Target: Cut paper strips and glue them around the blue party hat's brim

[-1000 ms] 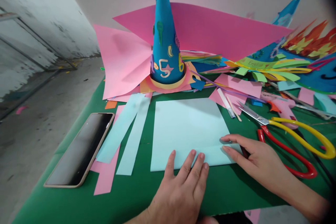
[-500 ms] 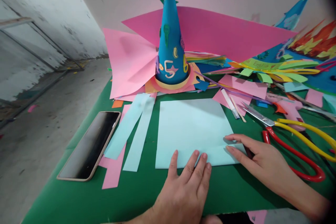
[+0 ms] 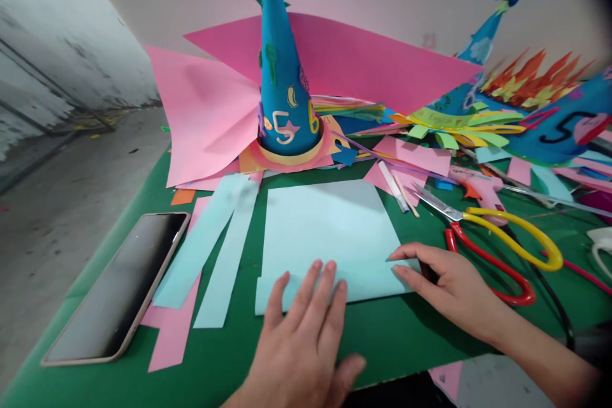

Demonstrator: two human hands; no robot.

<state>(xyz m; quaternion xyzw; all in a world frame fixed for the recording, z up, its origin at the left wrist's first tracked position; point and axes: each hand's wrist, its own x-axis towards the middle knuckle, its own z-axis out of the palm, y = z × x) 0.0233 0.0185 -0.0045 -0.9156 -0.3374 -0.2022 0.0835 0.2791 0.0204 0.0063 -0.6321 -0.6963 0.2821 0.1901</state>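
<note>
A sheet of light blue paper point(image 3: 325, 220) lies in front of me, its near edge folded up into a narrow strip. My left hand point(image 3: 306, 325) rests with fingers spread and flat on that fold, nothing in its grasp. At the sheet's near right corner, my right hand point(image 3: 444, 280) pinches the folded edge between thumb and fingers. Scissors point(image 3: 459, 217) with one yellow and one red handle lie partly open just beyond my right hand. Left of the sheet are cut light blue paper strips point(image 3: 224, 268) over pink scraps point(image 3: 172, 331).
A phone point(image 3: 119, 287) lies at the table's left side. Behind the sheet stands a blue cone hat point(image 3: 282, 89), with large pink paper point(image 3: 373, 57) behind it. More decorated hats point(image 3: 564, 121), a pink glue gun point(image 3: 488, 188) and a white stick point(image 3: 393, 186) are to the right.
The view has swung right, so things sit farther left. My left hand's thumb has spread outward, and the folded strip's left end now shows more clearly. My right hand keeps its pinch.
</note>
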